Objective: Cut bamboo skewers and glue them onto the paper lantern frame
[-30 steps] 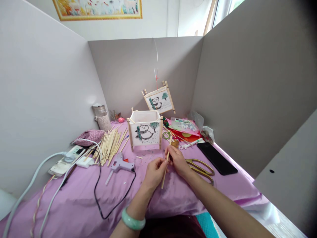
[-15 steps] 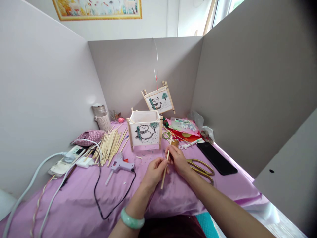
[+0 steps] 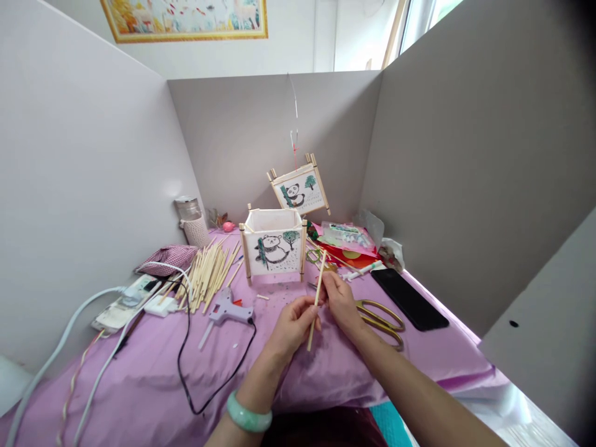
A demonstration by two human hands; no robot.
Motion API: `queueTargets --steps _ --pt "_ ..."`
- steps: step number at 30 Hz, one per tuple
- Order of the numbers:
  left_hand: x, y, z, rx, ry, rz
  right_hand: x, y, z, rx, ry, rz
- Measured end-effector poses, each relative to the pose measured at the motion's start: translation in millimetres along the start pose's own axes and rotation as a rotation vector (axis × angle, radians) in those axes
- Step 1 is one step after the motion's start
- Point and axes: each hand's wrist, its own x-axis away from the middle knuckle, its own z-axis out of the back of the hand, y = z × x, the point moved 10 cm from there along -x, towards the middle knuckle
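Observation:
My left hand (image 3: 294,323) is closed in a pinch around a thin wooden stick (image 3: 318,298), which slants upward. Just to its right my right hand (image 3: 339,301) has its fingers curled together; what they hold, if anything, is hidden. A small dark tip (image 3: 312,285) shows by those fingers, too small to name. Under and beside my right wrist lie gold-handled scissors (image 3: 382,318), their blades hidden. Beyond my hands stands a lantern-like box (image 3: 274,251) of sticks and white panels with a panda drawing. Another such box (image 3: 300,190) hangs tilted on a red string behind it.
A lilac glue gun (image 3: 228,308) lies left, its black cord looping forward. Behind it are a pile of sticks (image 3: 207,273), a power strip (image 3: 125,301) and a jar (image 3: 192,220). At right lie a phone (image 3: 410,299) and a marker (image 3: 365,269). Grey partitions enclose the table.
My right fingers have shifted slightly right, away from the stick. The stick has moved a little up and right in my left hand. The small dark tip has come into view.

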Motion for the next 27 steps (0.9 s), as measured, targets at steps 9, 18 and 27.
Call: queueTargets --steps 9,18,27 --pt "2.1 0.2 7.3 0.019 0.064 -0.001 26.0 -38.3 70.8 0.7 0.032 0.16" --pt "2.9 6.2 9.3 0.078 0.068 -0.044 51.8 0.7 76.0 1.234 -0.203 0.1" --pt "3.8 10.0 16.8 0.098 0.131 -0.095 48.7 9.4 78.6 1.25 -0.179 0.078"
